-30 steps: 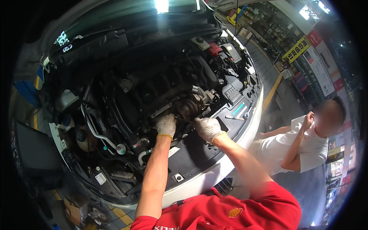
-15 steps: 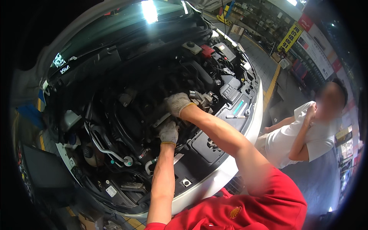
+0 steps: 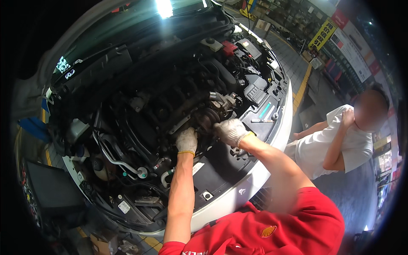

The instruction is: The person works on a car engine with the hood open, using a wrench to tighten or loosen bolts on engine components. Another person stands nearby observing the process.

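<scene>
While both gloves are down in the engine bay, I can't see the fingertips

Since my feed is a fisheye with black corners, the edges are lost, and the middle is murky too. The left hand (image 3: 187, 141), in a white knitted glove with a yellow cuff, reaches into the dark, so I can't tell if its fingers are open or gripping. The right hand (image 3: 231, 131), in a similar white knitted glove, shows me mostly its back; the fingers look bent, but I can't tell what, if anything, they hold. The right arm smears into blur near the red fabric sleeve (image 3: 316, 208).

Both hands are over the front of a white car (image 3: 222, 209), by a black plastic front panel (image 3: 219, 165), part shadow, part glare. A flat teal strip (image 3: 265, 110) and a slim pale tool (image 3: 262, 120) lie toward its right end. Beyond is grey paved floor with a yellow line (image 3: 302, 91), plus another person in a white short-sleeved top (image 3: 323, 146).

The big, dull black engine (image 3: 170, 95) fills the bay's middle. At its front, a rusty-brown round metal housing (image 3: 207, 118) sits just beyond and between the gloves, grimy and ridged. Whether either touches it, I can't make out.
</scene>
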### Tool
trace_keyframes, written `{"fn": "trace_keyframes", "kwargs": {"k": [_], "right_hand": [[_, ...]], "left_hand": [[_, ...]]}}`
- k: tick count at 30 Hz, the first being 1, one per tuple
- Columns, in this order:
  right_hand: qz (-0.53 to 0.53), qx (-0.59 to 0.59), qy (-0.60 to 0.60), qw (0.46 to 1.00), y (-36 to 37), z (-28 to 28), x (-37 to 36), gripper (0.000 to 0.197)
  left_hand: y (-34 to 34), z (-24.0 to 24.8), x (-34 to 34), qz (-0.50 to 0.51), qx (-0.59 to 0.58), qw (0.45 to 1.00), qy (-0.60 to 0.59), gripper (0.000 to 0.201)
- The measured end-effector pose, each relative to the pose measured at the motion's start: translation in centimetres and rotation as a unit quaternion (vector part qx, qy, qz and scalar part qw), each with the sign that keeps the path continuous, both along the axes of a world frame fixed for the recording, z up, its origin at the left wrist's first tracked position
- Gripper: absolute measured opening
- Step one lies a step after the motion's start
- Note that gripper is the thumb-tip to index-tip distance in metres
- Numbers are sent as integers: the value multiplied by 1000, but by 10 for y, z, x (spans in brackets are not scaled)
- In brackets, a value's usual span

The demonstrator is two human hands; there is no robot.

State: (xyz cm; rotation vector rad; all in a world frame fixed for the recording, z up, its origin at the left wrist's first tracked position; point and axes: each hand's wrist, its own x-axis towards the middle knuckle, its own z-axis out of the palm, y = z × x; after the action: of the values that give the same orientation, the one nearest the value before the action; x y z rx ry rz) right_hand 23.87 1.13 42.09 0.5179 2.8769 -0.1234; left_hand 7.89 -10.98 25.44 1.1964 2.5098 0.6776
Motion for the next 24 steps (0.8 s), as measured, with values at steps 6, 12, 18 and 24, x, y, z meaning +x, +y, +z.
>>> {"fn": "trace_keyframes", "kwargs": {"k": [6, 12, 18, 24], "right_hand": [[53, 47, -11, 997, 5, 31, -104, 27], [-19, 31, 22, 999, -8, 4, -162, 33], [-45, 25, 14, 999, -9, 3, -158, 32], [-66, 9, 11, 998, -3, 10, -158, 28]], "left_hand": [[3, 23, 0, -12, -43, 998, -45, 37], [6, 5, 1, -23, 4, 998, 52, 61], [5, 4, 1, -12, 12, 1000, -1, 63], [3, -9, -5, -24, 73, 995, 68, 66]]}}
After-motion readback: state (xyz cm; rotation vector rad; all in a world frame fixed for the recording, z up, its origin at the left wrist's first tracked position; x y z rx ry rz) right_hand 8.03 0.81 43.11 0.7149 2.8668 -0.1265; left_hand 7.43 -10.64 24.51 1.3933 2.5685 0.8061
